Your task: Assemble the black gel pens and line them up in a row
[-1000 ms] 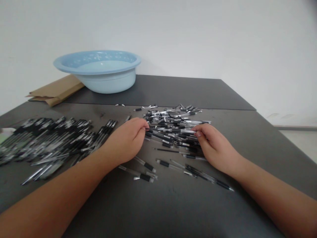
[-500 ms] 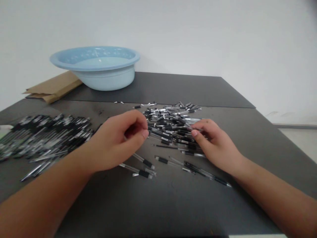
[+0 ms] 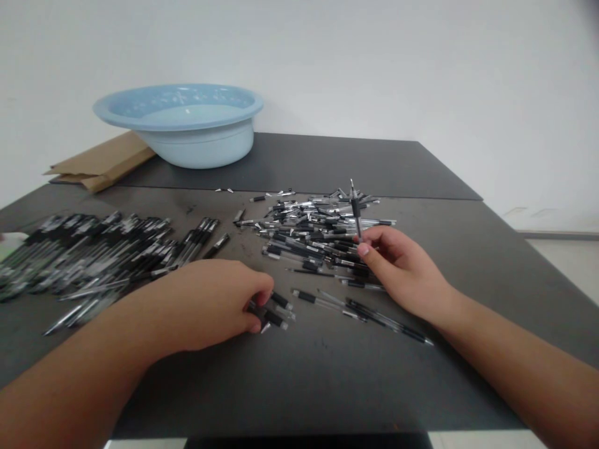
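My right hand (image 3: 402, 265) is closed, thumb against fingers, on the lower end of a pen (image 3: 356, 215). The pen has a black grip and stands nearly upright with its tip up. My left hand (image 3: 229, 305) is lowered at the table, its thumb and forefinger apart around the clear ends of a few pen barrels with black grips (image 3: 277, 319). Its other fingers are hidden. Between and beyond my hands lies a loose heap of pen parts (image 3: 313, 231). A pen (image 3: 412, 335) and several loose parts lie nearer, left of my right wrist.
Many assembled-looking pens (image 3: 93, 249) lie in a slanted row at the left of the dark table (image 3: 290, 386). A light blue basin (image 3: 206, 146) stands at the back left, beside a brown paper packet (image 3: 103, 162). A pale wall rises behind.
My left hand has come down from a raised pinch to the pen barrels on the table. In my right hand the pen has swung from slanted to nearly upright.
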A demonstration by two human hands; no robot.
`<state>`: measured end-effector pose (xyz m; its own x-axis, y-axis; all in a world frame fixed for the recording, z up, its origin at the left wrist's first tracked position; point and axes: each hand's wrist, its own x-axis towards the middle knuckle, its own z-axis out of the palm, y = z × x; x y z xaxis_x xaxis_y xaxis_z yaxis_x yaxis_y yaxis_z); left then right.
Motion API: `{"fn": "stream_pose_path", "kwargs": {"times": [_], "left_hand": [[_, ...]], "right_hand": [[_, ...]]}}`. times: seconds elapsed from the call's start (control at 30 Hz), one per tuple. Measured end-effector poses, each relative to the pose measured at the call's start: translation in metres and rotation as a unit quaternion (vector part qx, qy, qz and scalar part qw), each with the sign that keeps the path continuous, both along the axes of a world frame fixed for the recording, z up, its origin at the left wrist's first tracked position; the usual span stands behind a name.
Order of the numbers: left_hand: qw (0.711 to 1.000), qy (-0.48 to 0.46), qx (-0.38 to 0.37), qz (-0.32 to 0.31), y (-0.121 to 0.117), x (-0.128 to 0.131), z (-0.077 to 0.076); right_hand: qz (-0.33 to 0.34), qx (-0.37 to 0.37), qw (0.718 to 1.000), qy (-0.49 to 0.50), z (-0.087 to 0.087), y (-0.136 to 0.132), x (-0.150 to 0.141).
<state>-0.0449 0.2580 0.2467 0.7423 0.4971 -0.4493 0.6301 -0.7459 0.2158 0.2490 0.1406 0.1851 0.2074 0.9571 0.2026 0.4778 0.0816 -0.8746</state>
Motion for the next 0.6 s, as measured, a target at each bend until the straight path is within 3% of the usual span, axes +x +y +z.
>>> {"fn": "stream_pose_path", "kwargs": {"times": [0.2, 0.43, 0.6], "left_hand": [[1.0, -0.024, 0.0, 0.012, 0.0, -0.002, 0.0], [0.996, 0.002, -0.086, 0.005, -0.017, 0.001, 0.009], [0.999, 0.0, -0.047, -0.002, -0.021, 0.001, 0.0]], "right_hand": [[0.014, -0.004, 1.0, -0.002, -0.001, -0.001, -0.001], [0.024, -0.007, 1.0, -0.009, -0.001, -0.002, -0.001], [0.034, -0.003, 0.999, -0.016, 0.002, -0.003, -0.003]]}}
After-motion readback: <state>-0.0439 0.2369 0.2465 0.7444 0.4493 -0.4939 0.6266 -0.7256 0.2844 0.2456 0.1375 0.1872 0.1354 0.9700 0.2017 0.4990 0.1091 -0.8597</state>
